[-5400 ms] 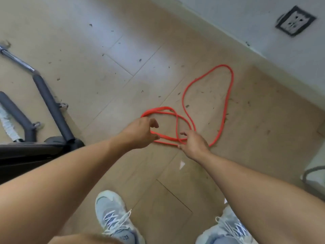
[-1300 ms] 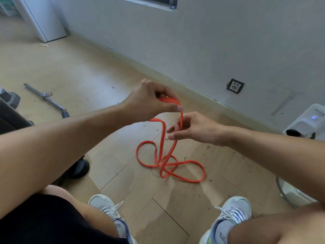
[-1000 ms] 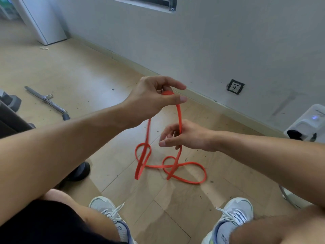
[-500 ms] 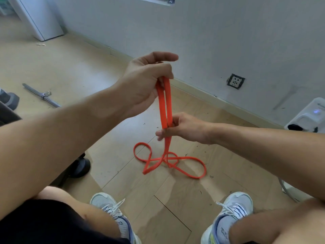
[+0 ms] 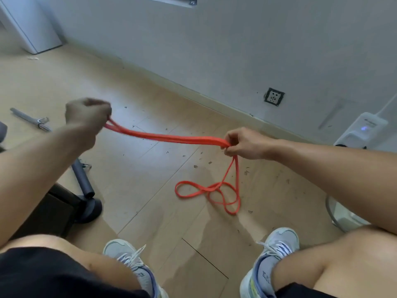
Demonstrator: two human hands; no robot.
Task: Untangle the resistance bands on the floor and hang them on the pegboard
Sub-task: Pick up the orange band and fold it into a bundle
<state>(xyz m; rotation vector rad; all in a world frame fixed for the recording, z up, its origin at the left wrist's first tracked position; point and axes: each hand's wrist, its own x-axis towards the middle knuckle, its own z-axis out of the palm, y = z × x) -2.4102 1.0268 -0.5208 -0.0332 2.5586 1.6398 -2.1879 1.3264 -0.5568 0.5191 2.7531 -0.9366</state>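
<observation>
An orange resistance band [image 5: 169, 137] stretches doubled between my two hands above the wooden floor. My left hand [image 5: 87, 116], slightly blurred, is closed in a fist around one end at the left. My right hand [image 5: 242, 144] pinches the strands at the right. From the right hand the rest of the band hangs down and lies in crossed loops [image 5: 211, 193] on the floor in front of my feet. No pegboard is in view.
A grey wall with a socket [image 5: 274, 97] runs along the back. A white device [image 5: 363, 130] stands at the right. A metal bar [image 5: 32, 120] and dark gym equipment [image 5: 82, 181] lie at the left. My shoes [image 5: 277, 246] and knees fill the bottom.
The hands have pulled apart sideways: the left moved left and down, the right moved right, drawing the doubled band from vertical to nearly level. The floor loops shifted right.
</observation>
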